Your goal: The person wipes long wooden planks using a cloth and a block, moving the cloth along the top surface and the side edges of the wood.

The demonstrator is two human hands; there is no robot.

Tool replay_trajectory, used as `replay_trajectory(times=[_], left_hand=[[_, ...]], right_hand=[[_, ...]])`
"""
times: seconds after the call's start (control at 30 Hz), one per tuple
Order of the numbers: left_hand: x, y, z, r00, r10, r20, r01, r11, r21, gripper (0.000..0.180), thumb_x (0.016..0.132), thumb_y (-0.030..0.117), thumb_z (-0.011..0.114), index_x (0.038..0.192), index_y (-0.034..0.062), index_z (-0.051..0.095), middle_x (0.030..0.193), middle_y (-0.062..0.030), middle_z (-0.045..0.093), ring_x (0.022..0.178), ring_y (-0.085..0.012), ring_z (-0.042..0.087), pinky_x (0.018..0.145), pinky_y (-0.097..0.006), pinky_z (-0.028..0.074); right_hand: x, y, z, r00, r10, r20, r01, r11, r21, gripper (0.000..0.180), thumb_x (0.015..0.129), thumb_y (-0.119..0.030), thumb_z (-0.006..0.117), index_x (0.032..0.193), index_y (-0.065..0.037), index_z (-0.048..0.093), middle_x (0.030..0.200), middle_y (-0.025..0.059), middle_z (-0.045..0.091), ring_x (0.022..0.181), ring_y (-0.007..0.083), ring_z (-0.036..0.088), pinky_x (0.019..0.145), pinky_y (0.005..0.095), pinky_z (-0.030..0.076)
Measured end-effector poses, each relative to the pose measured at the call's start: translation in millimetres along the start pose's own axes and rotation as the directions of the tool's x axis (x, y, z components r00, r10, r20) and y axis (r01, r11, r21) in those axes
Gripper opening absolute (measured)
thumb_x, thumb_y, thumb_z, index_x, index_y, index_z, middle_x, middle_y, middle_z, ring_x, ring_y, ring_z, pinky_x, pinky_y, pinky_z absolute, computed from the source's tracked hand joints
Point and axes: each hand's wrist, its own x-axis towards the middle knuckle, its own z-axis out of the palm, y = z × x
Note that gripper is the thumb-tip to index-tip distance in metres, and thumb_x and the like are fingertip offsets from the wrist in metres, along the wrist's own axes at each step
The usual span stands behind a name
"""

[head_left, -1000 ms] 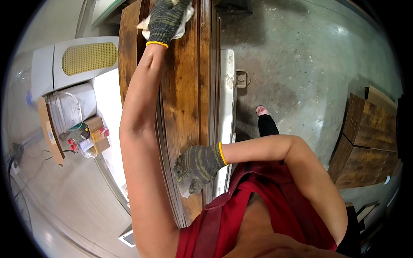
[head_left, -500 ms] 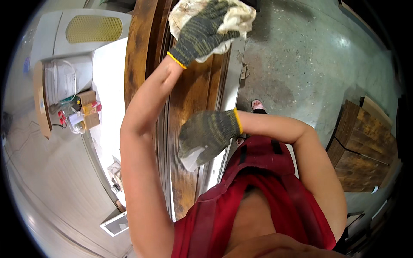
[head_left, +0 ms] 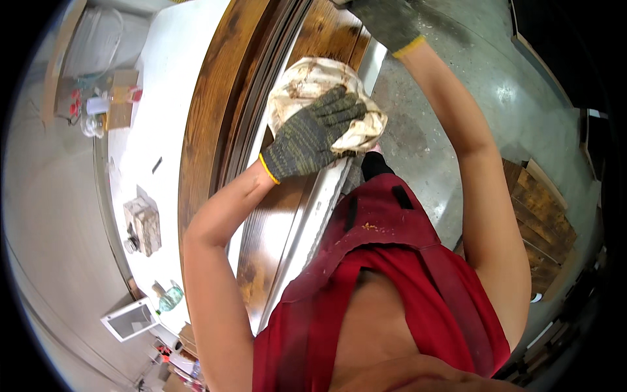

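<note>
Beneath the outstretched fingers of the left hand [head_left: 307, 138] lies the crumpled cloth [head_left: 302, 80], pressed onto the wooden panel [head_left: 326, 31]; the fingers are spread over it rather than curled round it, with a loose fold bulging between them and the thumb. The right hand [head_left: 385, 25] is well apart, beyond those fingertips; its own fingertips run into the upper border and blur, so I cannot tell whether they grip anything. To rub evenly, it would seem best to keep the left palm flat, gather that fold under so it does not drag, follow the grain, and ease off near the white strip [head_left: 374, 68] to the right of the fingers. The cloth looks soft and wadded, off-white with brown stains, its rim bunched into rounded creases. The panel is long and brown, with dark mottled patches, streaky grain and a light sheen nearer the wrist. Left of the fingers run narrow parallel grooves [head_left: 256, 88], then a broad plank [head_left: 201, 134] that the lens bends, then the smooth white counter [head_left: 179, 59]. Both gloves look knitted, dark with yellow cuffs, the left one visibly flecked.
</note>
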Motion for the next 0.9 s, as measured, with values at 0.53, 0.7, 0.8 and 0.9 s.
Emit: replay_trajectory(times=[0.53, 0.7, 0.8, 0.9], left_hand=[[-267, 272, 86, 0.305, -0.877, -0.371, 0.905, 0.388, -0.176, 0.079, 0.08, 0.023, 0.073, 0.145, -0.0039, 0.037, 0.15, -0.0221, 0.037, 0.145, -0.0355, 0.025, 0.122, -0.046, 0.01], [-270, 246, 81, 0.417, -0.813, -0.406, 0.889, 0.459, -0.006, 0.108, 0.069, 0.031, 0.084, 0.152, 0.0001, 0.023, 0.154, -0.0244, 0.029, 0.143, -0.039, 0.027, 0.119, -0.047, 0.021], [-229, 197, 53, 0.528, -0.754, -0.392, 0.783, 0.61, -0.119, 0.111, 0.066, 0.026, 0.087, 0.151, -0.0004, 0.022, 0.15, -0.0232, 0.035, 0.138, -0.0353, 0.036, 0.115, -0.043, 0.031], [-172, 147, 31, 0.644, -0.647, -0.408, 0.695, 0.718, -0.041, 0.11, 0.066, 0.03, 0.088, 0.15, -0.0015, 0.025, 0.146, -0.0234, 0.039, 0.134, -0.0342, 0.042, 0.11, -0.04, 0.037]], right_hand=[[14, 60, -6, 0.927, -0.177, -0.33, -0.073, 0.778, -0.623, 0.039, 0.089, -0.03, 0.07, 0.118, -0.005, 0.066, 0.101, 0.0044, 0.068, 0.085, 0.015, 0.064, 0.07, 0.0286, 0.053], [10, 63, -2, 0.934, -0.156, -0.322, -0.082, 0.783, -0.616, 0.039, 0.089, -0.03, 0.07, 0.119, -0.005, 0.065, 0.101, 0.0046, 0.068, 0.085, 0.0153, 0.064, 0.07, 0.0288, 0.053], [8, 64, -4, 0.935, -0.144, -0.324, -0.09, 0.788, -0.61, 0.039, 0.089, -0.03, 0.07, 0.119, -0.005, 0.065, 0.102, 0.0048, 0.068, 0.086, 0.0154, 0.064, 0.071, 0.029, 0.053], [12, 65, -5, 0.94, -0.13, -0.316, -0.088, 0.801, -0.593, 0.04, 0.089, -0.03, 0.07, 0.119, -0.005, 0.065, 0.102, 0.005, 0.068, 0.086, 0.0156, 0.065, 0.071, 0.0291, 0.054]])
